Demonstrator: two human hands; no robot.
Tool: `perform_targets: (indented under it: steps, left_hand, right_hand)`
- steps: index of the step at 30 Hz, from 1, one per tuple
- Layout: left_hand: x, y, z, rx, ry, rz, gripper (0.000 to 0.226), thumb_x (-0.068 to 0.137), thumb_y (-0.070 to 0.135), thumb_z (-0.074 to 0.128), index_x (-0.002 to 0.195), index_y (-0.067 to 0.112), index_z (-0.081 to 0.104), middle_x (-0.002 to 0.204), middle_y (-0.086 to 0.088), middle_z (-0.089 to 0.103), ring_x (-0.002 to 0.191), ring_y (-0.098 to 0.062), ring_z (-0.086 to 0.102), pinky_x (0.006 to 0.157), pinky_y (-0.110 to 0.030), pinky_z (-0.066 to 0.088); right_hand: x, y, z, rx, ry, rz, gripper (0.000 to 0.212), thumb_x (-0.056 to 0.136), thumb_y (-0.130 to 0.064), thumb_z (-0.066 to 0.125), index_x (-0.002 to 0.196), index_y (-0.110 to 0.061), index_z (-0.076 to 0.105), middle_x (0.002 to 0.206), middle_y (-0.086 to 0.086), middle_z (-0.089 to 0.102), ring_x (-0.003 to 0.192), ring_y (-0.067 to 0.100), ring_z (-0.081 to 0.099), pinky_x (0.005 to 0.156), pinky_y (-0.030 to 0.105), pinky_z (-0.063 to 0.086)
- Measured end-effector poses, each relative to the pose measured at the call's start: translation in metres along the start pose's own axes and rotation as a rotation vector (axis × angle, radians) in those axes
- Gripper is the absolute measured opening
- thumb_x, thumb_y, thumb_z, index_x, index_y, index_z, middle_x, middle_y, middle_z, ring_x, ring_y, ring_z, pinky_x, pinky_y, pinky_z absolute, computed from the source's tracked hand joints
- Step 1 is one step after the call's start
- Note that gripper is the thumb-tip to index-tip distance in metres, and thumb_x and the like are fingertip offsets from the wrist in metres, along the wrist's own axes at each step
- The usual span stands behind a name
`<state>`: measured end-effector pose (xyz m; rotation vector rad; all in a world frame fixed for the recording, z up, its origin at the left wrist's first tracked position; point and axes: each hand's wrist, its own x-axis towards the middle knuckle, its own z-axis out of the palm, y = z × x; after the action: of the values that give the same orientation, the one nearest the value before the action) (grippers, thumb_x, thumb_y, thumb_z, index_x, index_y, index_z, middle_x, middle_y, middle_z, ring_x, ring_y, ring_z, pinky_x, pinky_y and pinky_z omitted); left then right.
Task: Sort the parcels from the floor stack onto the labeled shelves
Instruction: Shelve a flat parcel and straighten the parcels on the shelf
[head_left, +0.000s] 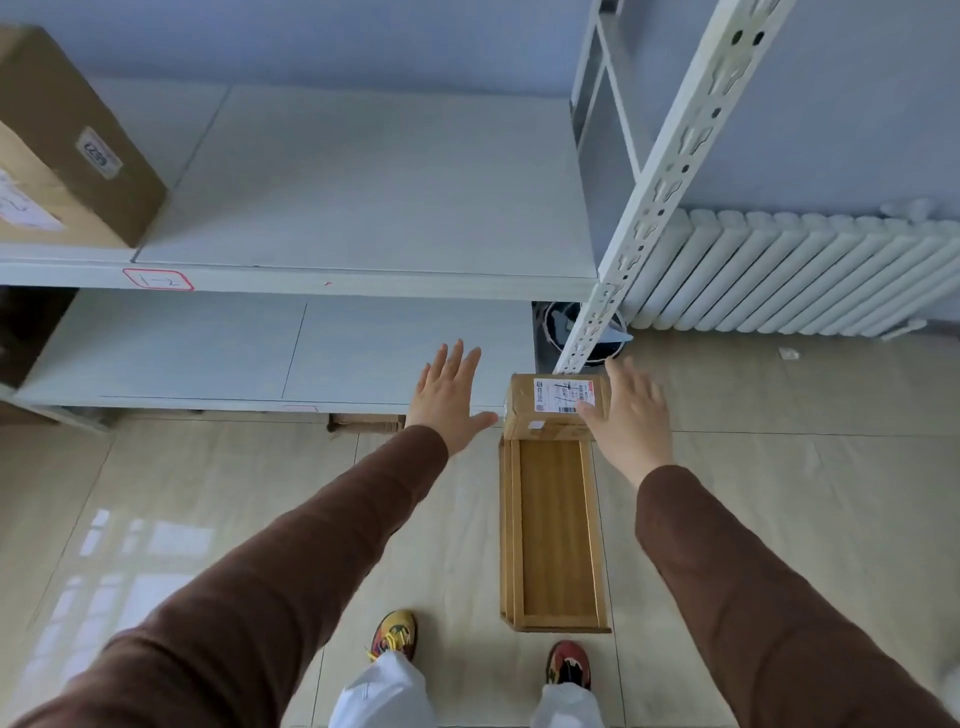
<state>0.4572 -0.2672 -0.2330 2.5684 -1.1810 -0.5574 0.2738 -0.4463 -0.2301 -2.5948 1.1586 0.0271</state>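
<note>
Head view: small labeled parcel (556, 408) atop a long wooden box (558, 530) on the floor, beside the shelf post. My left hand (449, 402), fingers spread, near it; my right hand (631, 410), fingers straight, against its right side. Large box (67, 150) on upper shelf (363, 187).

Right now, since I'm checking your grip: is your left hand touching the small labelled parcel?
No: the left hand hovers open beside the small labelled parcel, a gap between them, while the right hand touches its other side.

Both arms reaching forward in brown sleeves, left hand (450, 397) spreading flat just left of the small parcel (550, 408), right hand (631, 415) touching its right side, fingers straight.
</note>
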Motion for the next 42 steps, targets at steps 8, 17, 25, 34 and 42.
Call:
perform_targets:
  steps: [8,17,25,34,42]
  left_hand:
    - [0.026,0.046,0.114,-0.285,-0.059,-0.321,0.092,0.096,0.046,0.064,0.163,0.019,0.007,0.171,-0.005,-0.003,0.158,-0.026,0.003,0.127,-0.044,0.016]
    - [0.095,0.044,0.194,-0.572,0.026,-0.541,0.083,0.100,0.045,0.058,0.163,0.015,0.012,0.169,-0.007,0.018,0.154,-0.027,0.023,0.123,-0.042,0.026]
    - [0.153,0.035,0.249,-0.656,0.012,-0.575,0.080,0.103,0.047,0.052,0.163,0.016,0.010,0.164,-0.011,0.031,0.146,-0.032,0.038,0.115,-0.042,0.037]
    - [0.136,0.042,0.257,-0.908,0.132,-0.605,0.061,0.105,0.032,0.054,0.156,0.017,0.024,0.143,-0.005,0.053,0.114,-0.021,0.054,0.098,-0.034,0.049]
    - [0.039,0.049,0.163,-0.928,0.467,-0.526,0.056,0.098,0.037,0.061,0.146,0.025,0.035,0.140,-0.001,0.053,0.126,-0.023,0.055,0.108,-0.047,0.049]
  right_hand:
    - [0.047,0.110,0.058,0.312,-0.194,0.084,0.072,0.104,-0.040,0.053,0.163,-0.016,0.018,0.168,0.010,0.026,0.154,0.029,0.020,0.122,0.046,0.028]
    - [0.106,0.162,0.146,0.427,-0.279,0.160,0.074,0.106,-0.044,0.049,0.164,-0.013,0.014,0.170,0.010,0.021,0.155,0.029,0.025,0.123,0.045,0.026]
    - [0.150,0.175,0.202,0.653,-0.287,0.298,0.072,0.107,-0.043,0.046,0.164,-0.015,0.011,0.163,0.007,0.036,0.144,0.029,0.045,0.115,0.042,0.039]
    - [0.130,0.171,0.207,0.739,-0.223,0.280,0.047,0.108,-0.029,0.050,0.152,-0.019,0.036,0.132,-0.003,0.057,0.112,0.018,0.058,0.095,0.032,0.049]
    - [0.063,0.105,0.131,0.850,-0.046,0.071,0.042,0.104,-0.030,0.055,0.144,-0.025,0.046,0.123,-0.002,0.060,0.109,0.016,0.062,0.089,0.036,0.058]
